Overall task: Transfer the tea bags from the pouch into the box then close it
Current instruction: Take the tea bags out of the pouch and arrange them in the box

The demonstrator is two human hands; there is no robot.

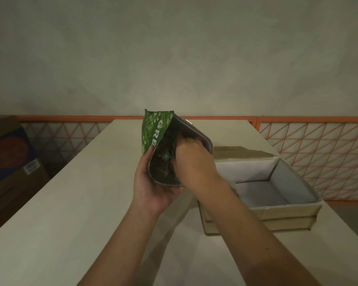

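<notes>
Pale table point(70, 203); pouch point(153, 133) lettered "GRE"

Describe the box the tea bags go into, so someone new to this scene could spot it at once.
On the long pale table, look right of the two hands holding the green foil pouch. There sits the shallow rectangular cardboard box, open on top. Its white lining and raised tan flap at the back set it apart; nothing else rests on the table.

The pouch point(156, 133) is held above the table point(50, 203), left of the open box point(277, 209) standing on it.
</notes>
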